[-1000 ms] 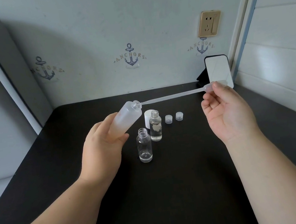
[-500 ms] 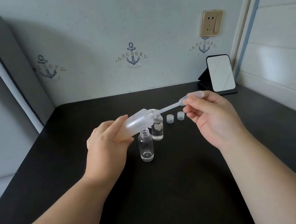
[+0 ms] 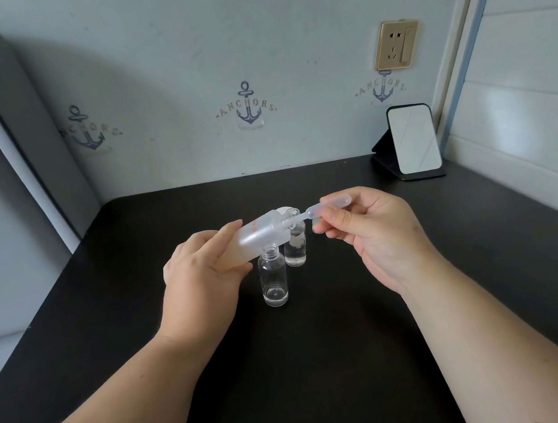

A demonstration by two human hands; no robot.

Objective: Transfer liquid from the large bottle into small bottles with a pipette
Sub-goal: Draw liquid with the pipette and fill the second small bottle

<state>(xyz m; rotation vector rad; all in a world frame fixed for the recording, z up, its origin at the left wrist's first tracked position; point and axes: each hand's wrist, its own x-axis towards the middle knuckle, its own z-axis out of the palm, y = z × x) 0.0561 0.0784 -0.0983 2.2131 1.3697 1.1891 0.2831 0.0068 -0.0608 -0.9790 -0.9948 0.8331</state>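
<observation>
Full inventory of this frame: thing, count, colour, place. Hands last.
large bottle: 1, frosted white, tilted above the table, neck toward the right.
pipette: 1, clear, stem in the large bottle's neck.
small bottles: 2, clear, uncapped, upright mid-table; near one, far one behind it.
white cap: 1, mostly hidden behind the large bottle.
table: 1, black.
mirror: 1, black stand, far right corner.
wall socket: 1, gold, on the wall.
anchor stickers: 3, blue, on the wall.
left hand: grips the large bottle.
right hand: pinches the pipette bulb.

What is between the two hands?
In the head view, the frosted bottle in the left hand and the pipette in the right hand, meeting above two small bottles.
</observation>
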